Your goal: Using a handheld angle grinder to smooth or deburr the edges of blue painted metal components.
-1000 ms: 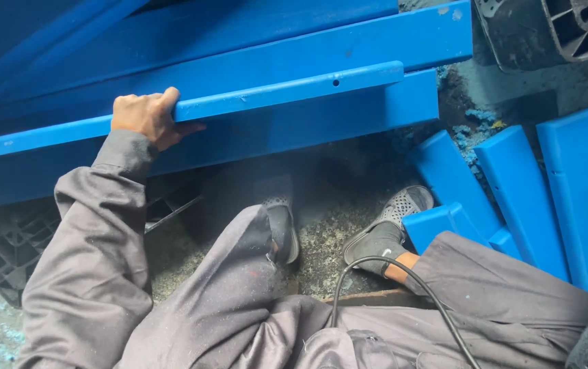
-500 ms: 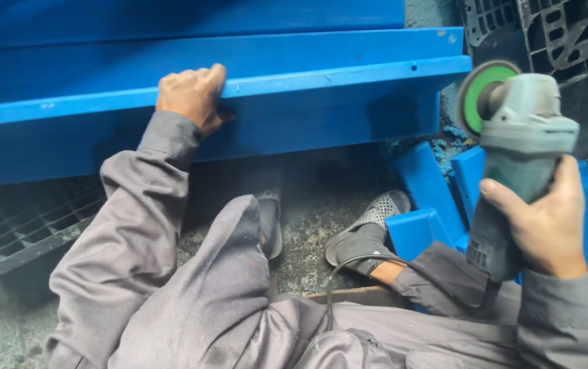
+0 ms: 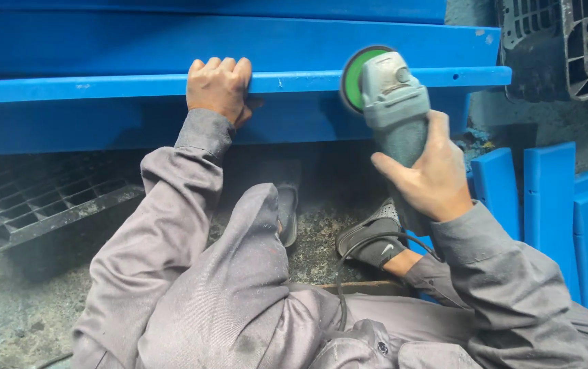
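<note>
While your right hand [image 3: 431, 174] grips the grinder [image 3: 393, 102], its green disc [image 3: 354, 78] at the blue beam's [image 3: 102, 87] edge, your left hand [image 3: 219, 87] clamps that same edge nearby; a kick or slide along it could reach those fingers.

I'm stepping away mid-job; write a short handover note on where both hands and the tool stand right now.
Left hand: clamped over the edge of the long blue panel, steadying it.
Right hand: grip closed around the grey angle grinder; its green disc sits against the same panel edge, to the right of the left hand.
More blue pieces stand upright at the right; the cord trails down over the lap.
Done: grinder in position at the edge. How much edge is already ground cannot be told.
Left: the edge itself.
</note>
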